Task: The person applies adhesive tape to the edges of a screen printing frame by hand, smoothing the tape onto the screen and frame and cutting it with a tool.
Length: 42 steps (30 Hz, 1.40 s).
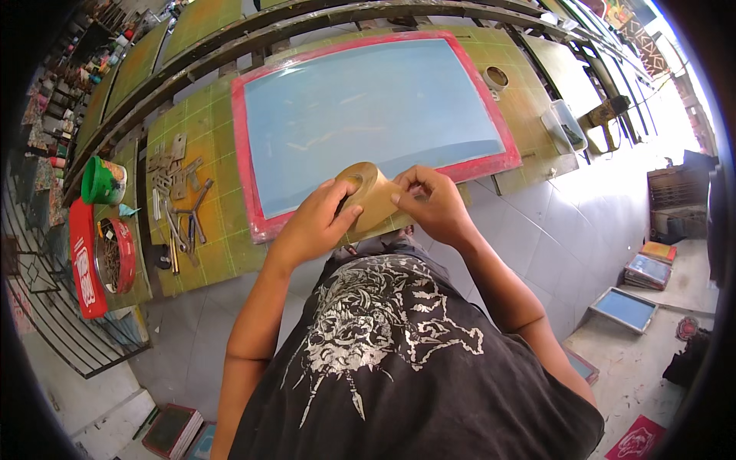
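Note:
My left hand [316, 222] is closed round a wide roll of brown packing tape [369, 188], thumb and fingers gripping its rim and core. With thumb and fingers pinched, my right hand [429, 203] holds the tape's free end at the roll's right side. A short stretch of tape spans the gap between both hands. Just beyond them lies a large screen printing frame [368, 115] with blue mesh and a red border, flat on the yellow-green work table. Its near edge passes behind the roll and my fingers.
Wrenches and metal hinge parts [180, 195] lie on the table's left. Beside them stand a green bucket [103, 180] and a red round tin [115, 257]. Another tape roll [496, 77], a clear plastic container [563, 126] and a heat gun [608, 113] sit at the right.

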Each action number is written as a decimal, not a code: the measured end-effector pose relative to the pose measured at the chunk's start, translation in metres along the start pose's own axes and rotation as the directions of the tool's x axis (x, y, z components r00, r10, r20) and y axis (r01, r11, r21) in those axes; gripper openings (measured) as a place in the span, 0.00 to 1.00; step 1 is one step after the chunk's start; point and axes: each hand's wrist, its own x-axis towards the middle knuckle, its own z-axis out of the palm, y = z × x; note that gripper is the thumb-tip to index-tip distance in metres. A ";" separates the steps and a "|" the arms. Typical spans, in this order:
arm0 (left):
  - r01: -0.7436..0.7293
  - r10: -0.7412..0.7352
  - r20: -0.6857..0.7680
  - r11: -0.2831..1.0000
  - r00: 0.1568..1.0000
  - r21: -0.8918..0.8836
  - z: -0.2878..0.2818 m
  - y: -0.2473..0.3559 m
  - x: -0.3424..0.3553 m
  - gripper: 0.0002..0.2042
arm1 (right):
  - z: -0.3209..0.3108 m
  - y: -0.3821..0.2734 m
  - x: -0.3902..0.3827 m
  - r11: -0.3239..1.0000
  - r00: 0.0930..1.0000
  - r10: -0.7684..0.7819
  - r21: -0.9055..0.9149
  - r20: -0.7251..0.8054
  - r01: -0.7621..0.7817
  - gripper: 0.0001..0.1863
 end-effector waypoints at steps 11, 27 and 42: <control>0.328 -0.286 0.280 0.937 0.917 -0.118 -0.014 0.008 -0.049 0.24 | 0.022 0.004 -0.046 0.986 0.983 0.129 0.087 0.127 -0.141 0.06; 0.367 -0.354 0.249 0.930 0.902 -0.007 -0.050 -0.015 -0.059 0.20 | -0.119 0.070 -0.032 0.991 0.922 0.118 -0.014 -0.369 -0.132 0.05; 0.589 -0.523 0.347 0.800 0.778 -0.115 -0.146 -0.078 -0.102 0.15 | -0.200 0.137 0.007 0.964 0.904 0.231 -0.039 -0.361 -0.262 0.08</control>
